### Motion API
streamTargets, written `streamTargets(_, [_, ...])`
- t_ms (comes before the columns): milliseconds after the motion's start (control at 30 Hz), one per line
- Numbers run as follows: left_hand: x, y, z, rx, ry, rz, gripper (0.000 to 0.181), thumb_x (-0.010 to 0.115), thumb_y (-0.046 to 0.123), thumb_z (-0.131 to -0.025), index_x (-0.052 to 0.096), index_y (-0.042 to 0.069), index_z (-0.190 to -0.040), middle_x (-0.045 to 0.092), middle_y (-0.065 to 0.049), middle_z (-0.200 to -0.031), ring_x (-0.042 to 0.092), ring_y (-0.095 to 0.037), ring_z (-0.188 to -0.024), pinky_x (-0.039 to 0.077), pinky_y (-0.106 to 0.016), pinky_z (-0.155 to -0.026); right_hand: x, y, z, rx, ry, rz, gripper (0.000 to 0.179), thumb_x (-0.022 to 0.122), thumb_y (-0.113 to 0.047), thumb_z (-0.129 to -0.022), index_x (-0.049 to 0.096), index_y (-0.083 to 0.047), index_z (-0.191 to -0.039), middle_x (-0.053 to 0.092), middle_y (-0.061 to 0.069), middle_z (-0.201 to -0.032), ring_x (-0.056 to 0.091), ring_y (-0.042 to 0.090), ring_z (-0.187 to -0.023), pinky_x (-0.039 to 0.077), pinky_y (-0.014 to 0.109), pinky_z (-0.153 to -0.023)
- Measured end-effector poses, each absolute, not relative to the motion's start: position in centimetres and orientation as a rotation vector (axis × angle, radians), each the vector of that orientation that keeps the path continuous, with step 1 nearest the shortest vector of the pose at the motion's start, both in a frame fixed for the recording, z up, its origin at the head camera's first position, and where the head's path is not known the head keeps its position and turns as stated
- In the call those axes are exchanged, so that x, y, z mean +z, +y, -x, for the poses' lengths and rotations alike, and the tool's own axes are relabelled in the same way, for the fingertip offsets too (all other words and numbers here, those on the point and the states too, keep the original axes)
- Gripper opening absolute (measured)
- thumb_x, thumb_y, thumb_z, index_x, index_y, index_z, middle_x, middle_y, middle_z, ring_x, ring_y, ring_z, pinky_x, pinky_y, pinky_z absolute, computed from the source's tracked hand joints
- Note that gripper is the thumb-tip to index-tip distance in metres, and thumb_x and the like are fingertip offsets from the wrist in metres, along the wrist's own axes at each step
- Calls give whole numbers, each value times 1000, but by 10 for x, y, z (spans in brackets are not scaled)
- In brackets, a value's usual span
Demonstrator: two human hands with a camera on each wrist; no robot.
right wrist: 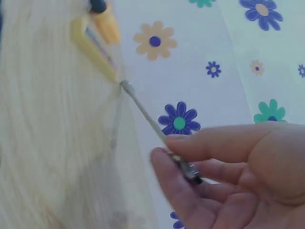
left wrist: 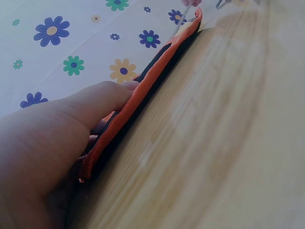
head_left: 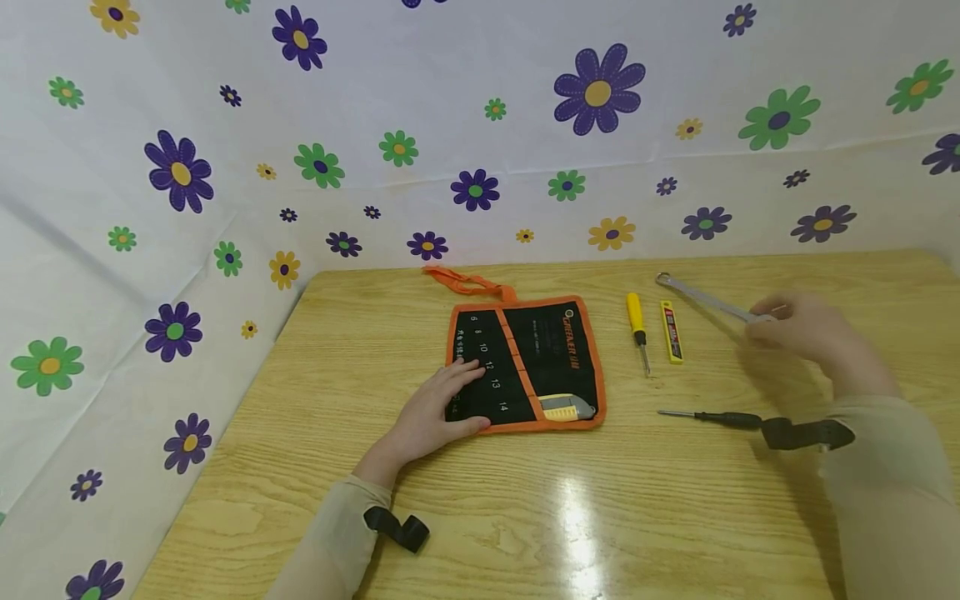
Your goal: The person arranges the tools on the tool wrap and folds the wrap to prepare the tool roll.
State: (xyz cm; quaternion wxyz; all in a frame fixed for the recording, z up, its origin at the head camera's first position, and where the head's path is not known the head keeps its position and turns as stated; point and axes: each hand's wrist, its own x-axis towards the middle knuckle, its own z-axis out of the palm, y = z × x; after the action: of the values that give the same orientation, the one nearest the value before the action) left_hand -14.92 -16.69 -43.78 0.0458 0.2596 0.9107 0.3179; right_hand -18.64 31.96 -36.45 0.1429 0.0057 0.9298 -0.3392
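Note:
My right hand (head_left: pixel 817 333) pinches a metal combination wrench (head_left: pixel 708 302) by one end, between thumb and fingers. The wrench's ring end points to the far left, over the back right of the table; in the right wrist view the shaft of the wrench (right wrist: pixel 148 117) slants away from the fingertips. On the left, my left hand (head_left: pixel 435 404) rests on the near left corner of a black tool pouch (head_left: pixel 551 342) with orange trim, its fingers spread over the printed size numbers. The left wrist view has the thumb (left wrist: pixel 112 98) at the pouch's orange edge. A yellow-and-grey utility knife (head_left: pixel 566 408) sits in the pouch's lower right pocket.
Right of the pouch lie a yellow-handled screwdriver (head_left: pixel 636 321) and a yellow blade case (head_left: pixel 672 333). A black-handled screwdriver (head_left: pixel 723 418) lies nearer, beside the right wrist's black strap (head_left: pixel 806 433). An orange tie (head_left: pixel 468 283) trails from the pouch's far edge. Flower-printed cloth (head_left: pixel 525 167) borders the wooden table.

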Motion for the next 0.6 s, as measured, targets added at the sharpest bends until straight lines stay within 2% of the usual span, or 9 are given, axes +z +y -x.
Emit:
streamTargets(67, [-438, -167, 149, 969, 2783, -795, 71, 71, 42, -85, 44, 16, -145, 33, -2, -152, 19, -22, -143, 20, -52, -111, -363, 318, 186, -1069, 2662, -43, 65, 53, -39, -97, 35, 8, -138, 33, 41, -136, 40, 55, -118, 34, 67, -90])
streamTargets(133, [-437, -167, 149, 965, 2785, -795, 71, 71, 42, -85, 44, 16, -145, 33, -2, -152, 19, -22, -143, 20, -52, -111, -361, 315, 185, -1170, 2656, -69, 71, 52, -46, -96, 34, 5, -141, 38, 35, -138, 40, 52, -121, 29, 69, -92])
streamTargets(233, [-437, -167, 149, 957, 2785, -790, 71, 71, 42, -85, 43, 17, -145, 33, -1, -152, 19, -21, -143, 20, -52, -111, -359, 310, 184, -1340, 2641, -114, 75, 55, -50, -93, 36, 2, -143, 62, 6, -122, 58, 25, -108, 24, 70, -96])
streamTargets(300, [-437, -167, 149, 958, 2783, -788, 71, 71, 42, -85, 43, 17, -145, 32, -1, -153, 19, -20, -143, 20, -52, -111, -359, 307, 184, -1464, 2626, -135, 74, 57, -49, -92, 37, 2, -142, 63, -15, -105, 61, 4, -94, 22, 68, -100])
streamTargets(367, [-437, -167, 149, 964, 2783, -795, 71, 71, 42, -85, 44, 16, -145, 33, -1, -152, 19, -21, -143, 20, -52, -111, -358, 304, 185, -1576, 2596, -151, 73, 57, -47, -93, 36, 1, -144, 57, -29, -91, 56, -12, -80, 17, 67, -104])
streamTargets(500, [-436, -166, 148, 977, 2783, -806, 71, 72, 42, -84, 44, 15, -144, 34, -2, -152, 20, -23, -143, 20, -54, -111, -357, 299, 184, -1725, 2558, -182, 70, 56, -44, -94, 36, -1, -145, 59, -29, -90, 59, -14, -80, 11, 64, -108])
streamTargets(533, [-436, -166, 148, 979, 2784, -808, 71, 72, 41, -84, 44, 15, -144, 34, -3, -152, 20, -23, -143, 21, -54, -110, -356, 297, 184, -1747, 2557, -194, 66, 56, -43, -95, 38, -4, -145, 59, -27, -93, 59, -13, -81, 14, 59, -109])
streamTargets(600, [-436, -166, 148, 982, 2785, -810, 71, 72, 41, -84, 45, 15, -144, 34, -3, -152, 21, -24, -143, 21, -54, -110, -354, 294, 183, -1844, 2532, -205, 54, 57, -38, -95, 46, -9, -139, 59, -22, -98, 62, -10, -84, 29, 45, -109])
